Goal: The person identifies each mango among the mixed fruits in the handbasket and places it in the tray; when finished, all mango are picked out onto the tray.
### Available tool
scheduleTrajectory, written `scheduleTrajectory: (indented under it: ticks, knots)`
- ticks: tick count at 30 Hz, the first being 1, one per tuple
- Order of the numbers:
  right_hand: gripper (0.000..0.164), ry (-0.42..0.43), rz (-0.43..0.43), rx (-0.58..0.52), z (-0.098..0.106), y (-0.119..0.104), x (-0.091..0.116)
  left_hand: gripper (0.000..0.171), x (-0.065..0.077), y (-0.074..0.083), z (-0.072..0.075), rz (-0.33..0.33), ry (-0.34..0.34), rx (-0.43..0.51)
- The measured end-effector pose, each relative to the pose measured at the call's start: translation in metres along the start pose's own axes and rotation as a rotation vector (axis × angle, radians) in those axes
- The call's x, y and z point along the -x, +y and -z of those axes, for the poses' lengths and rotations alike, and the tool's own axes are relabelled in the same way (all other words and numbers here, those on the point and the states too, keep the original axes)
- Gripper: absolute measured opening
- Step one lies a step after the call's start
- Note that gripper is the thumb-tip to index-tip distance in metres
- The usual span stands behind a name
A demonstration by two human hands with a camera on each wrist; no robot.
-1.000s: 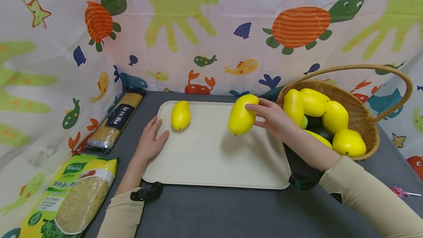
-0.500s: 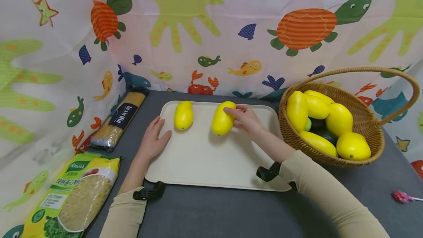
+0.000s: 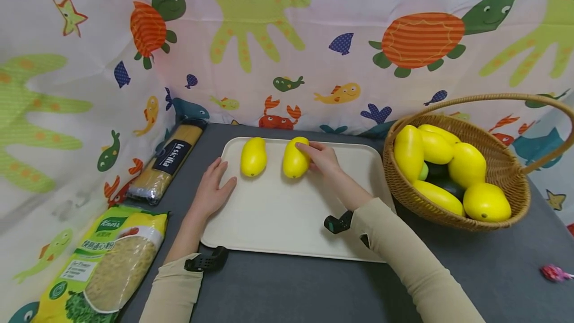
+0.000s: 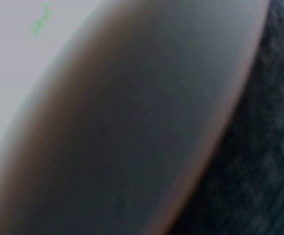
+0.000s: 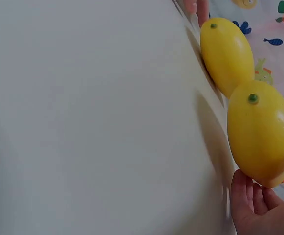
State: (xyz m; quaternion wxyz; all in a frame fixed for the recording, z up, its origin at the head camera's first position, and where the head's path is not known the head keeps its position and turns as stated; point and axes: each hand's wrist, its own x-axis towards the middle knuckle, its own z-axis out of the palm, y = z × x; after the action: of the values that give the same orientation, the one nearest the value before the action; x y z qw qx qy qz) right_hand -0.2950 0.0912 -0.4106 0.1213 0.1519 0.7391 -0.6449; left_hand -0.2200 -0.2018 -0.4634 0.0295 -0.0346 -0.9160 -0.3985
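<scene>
My right hand (image 3: 325,159) grips a yellow mango (image 3: 295,159) by its right side, low at the back of the cream tray (image 3: 287,223). In the right wrist view the fingertips meet the lower end of this mango (image 5: 261,132), with its green stem spot facing the camera. A second yellow mango (image 3: 253,157) lies on the tray, a short gap to the left of the held one. My left hand (image 3: 213,191) rests on the tray's left edge, fingers straight and thumb spread. Only a blurred, dark shape fills the left wrist view.
At the right, a wicker basket (image 3: 522,198) with a tall handle holds several yellow mangoes and dark green produce. A spaghetti pack (image 3: 168,161) and a yellow pasta bag (image 3: 100,263) lie left. A pink lollipop (image 3: 554,272) lies far right; a patterned curtain hangs behind.
My right hand has carried the mango leftward from near the basket and lowered it beside the other mango. My left hand has stayed at the tray's edge; the head view has shifted slightly.
</scene>
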Motion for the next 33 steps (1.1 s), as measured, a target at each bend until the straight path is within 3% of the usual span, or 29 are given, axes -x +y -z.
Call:
scheduleTrajectory:
  ticks: [14,22,33]
  knots:
    - [0.070,0.027,0.015,0.080,-0.014,0.001,-0.010,0.062,0.000,0.000,-0.001,-0.018,0.012,0.002]
    - [0.072,0.052,0.051,0.209,-0.017,0.003,-0.015,0.062,0.001,0.001,0.000,-0.008,0.010,0.008]
    - [0.077,0.045,0.100,0.260,-0.015,0.006,-0.012,0.062,0.001,0.001,0.000,-0.005,0.010,0.008]
